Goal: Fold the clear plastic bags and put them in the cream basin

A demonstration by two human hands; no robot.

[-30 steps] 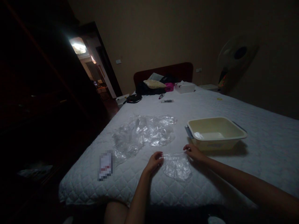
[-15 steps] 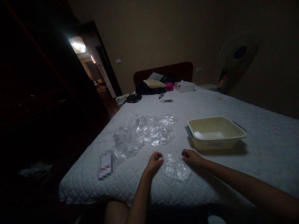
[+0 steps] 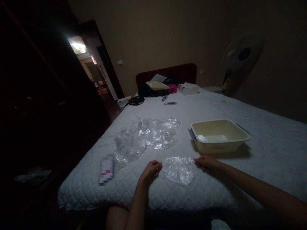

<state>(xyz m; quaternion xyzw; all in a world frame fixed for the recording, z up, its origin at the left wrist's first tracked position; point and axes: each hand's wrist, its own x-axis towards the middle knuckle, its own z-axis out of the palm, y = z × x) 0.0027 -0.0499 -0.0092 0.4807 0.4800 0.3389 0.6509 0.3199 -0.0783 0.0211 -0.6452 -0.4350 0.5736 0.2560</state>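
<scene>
A small crinkled piece of clear plastic film point(image 3: 178, 172) is stretched low over the near part of the bed. At its left corner the fingers of my left hand point(image 3: 150, 171) are pinched together. My right hand point(image 3: 207, 162) pinches the right corner, fingertips at the edge. Between the hands the film's far edge runs nearly straight; whether it is a bag or a cover I cannot tell. Just beyond it lies a larger, rumpled spread of clear plastic point(image 3: 146, 135). Behind my right hand stands a cream plastic basin point(image 3: 220, 145) with grey handles.
A white quilted cover point(image 3: 83, 182) lies over the bed. At its left front is a blurred-out flat object point(image 3: 106, 170). Farther back are a dark pouch point(image 3: 136, 101), a pile of clothes point(image 3: 153, 89), a white box point(image 3: 188, 89) and a fan point(image 3: 243, 54).
My hands have moved apart, the left one leftward and the right one rightward. Between them the film has been pulled wider, its far edge straighter. The view has shifted slightly.
</scene>
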